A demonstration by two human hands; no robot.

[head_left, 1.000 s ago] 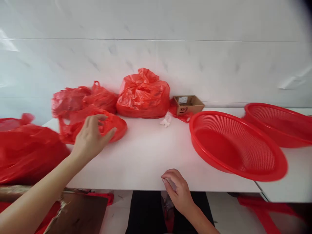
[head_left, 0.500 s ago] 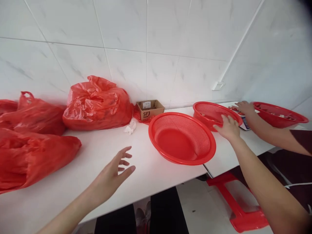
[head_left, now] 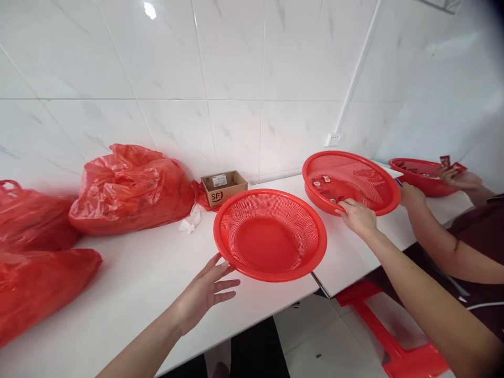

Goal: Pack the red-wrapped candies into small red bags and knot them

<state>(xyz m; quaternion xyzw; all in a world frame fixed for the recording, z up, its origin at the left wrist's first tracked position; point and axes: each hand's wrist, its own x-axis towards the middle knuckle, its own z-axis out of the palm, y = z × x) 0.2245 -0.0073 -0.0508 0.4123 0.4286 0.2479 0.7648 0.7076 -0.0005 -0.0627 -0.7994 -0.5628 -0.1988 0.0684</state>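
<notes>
A round red mesh basket (head_left: 270, 244) with nothing in it rests on the white table (head_left: 157, 278). At its lower left rim is my left hand (head_left: 208, 291), fingers spread. To the right, my right hand (head_left: 358, 218) grips the near rim of a second red basket (head_left: 350, 181), which is tilted and holds a few small packets (head_left: 326, 179). My right fingertips are partly hidden by that rim.
Red plastic bags (head_left: 129, 191) lie at the left. A small cardboard box (head_left: 224, 189) and crumpled tissue (head_left: 191, 219) are near the wall. At right, a co-worker's hand (head_left: 459, 176) holds packets by a third basket (head_left: 421, 178); a red stool (head_left: 409, 352) stands below.
My left hand has moved to the near basket's rim. My right hand has closed on the second basket, now tilted. The co-worker's hand has risen with packets, and the view has shifted.
</notes>
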